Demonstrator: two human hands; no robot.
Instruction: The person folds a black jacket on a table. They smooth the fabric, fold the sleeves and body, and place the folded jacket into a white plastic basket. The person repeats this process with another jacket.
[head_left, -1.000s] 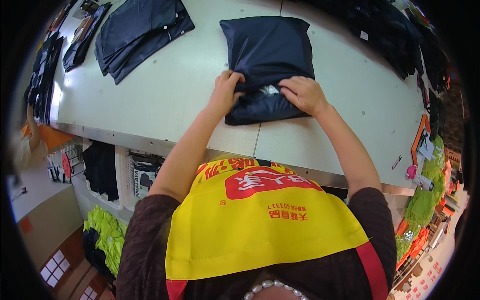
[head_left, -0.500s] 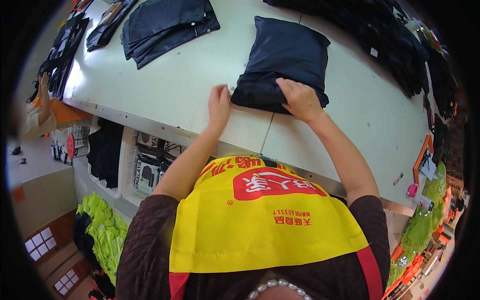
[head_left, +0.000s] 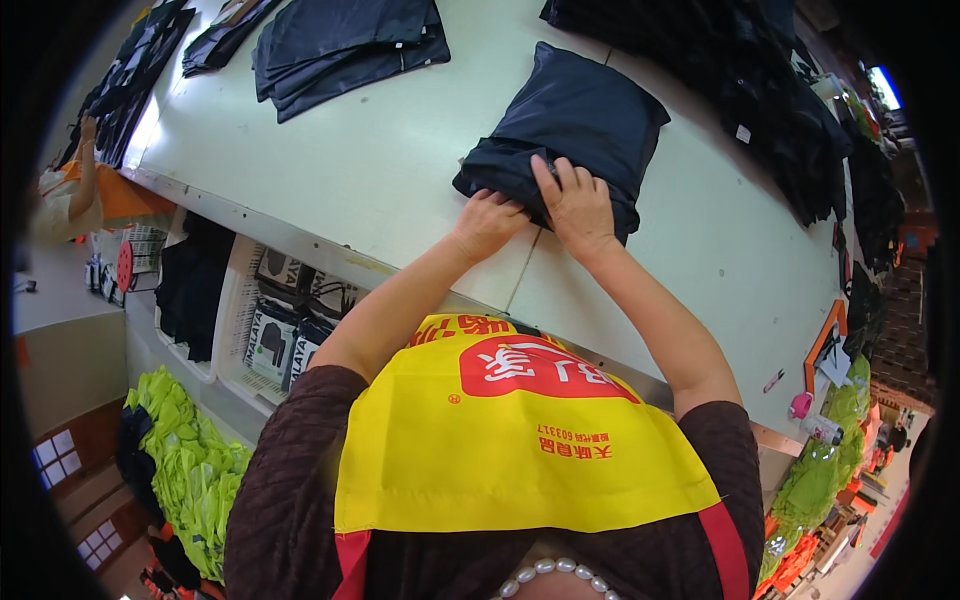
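Left hand (head_left: 490,222): back on the bundle after hanging just left of it, fingers curled at the near edge — pinching or merely touching, can't tell.
Right hand (head_left: 582,208): fingers slightly spread over the folded flap (head_left: 508,163), thumb's grip hidden; so both hands are at the fold together.
Navy bundle (head_left: 595,115): on the pale table (head_left: 400,150), flap at its near end.
Dark pile (head_left: 690,85): far right, one white tag — too small to read.
Packs (head_left: 270,340): near left in a white basket (head_left: 233,370), bold dark lettering.
Apron (head_left: 530,480): yellow, upside-down red writing, white characters on a red badge.
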